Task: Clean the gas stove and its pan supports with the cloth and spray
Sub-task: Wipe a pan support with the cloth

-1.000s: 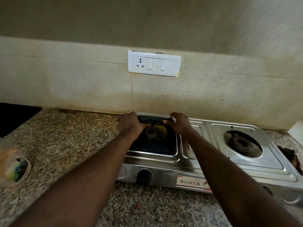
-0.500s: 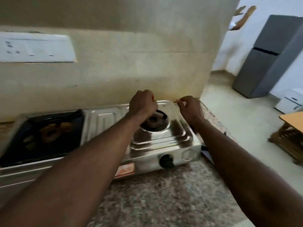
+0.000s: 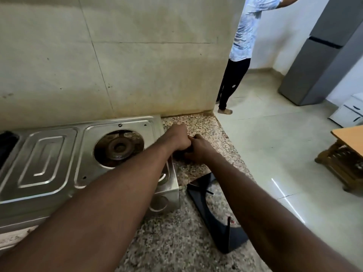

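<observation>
Our left hand [image 3: 177, 139] and right hand [image 3: 200, 151] met knuckle to knuckle over the counter [image 3: 196, 122], just off the right end of the stove [image 3: 49, 154]. Both had their fingers curled. Something dark showed beneath them, but we could not tell what it was or whether either hand actually gripped it. Nearer to us than the hands, under our right forearm, 1 black pan support [image 3: 206, 209] lay on the counter, just beside the stove. Left of the hands, the burner [image 3: 118, 147] stood bare in its well, with brown grime around it. We judged the task to be near its start: 1 support was off and no wiping showed. Neither cloth nor spray was in view, so the stove top and supports all remained to be cleaned. Beyond the hands a person [image 3: 241, 46] stood at the wall's end.
</observation>
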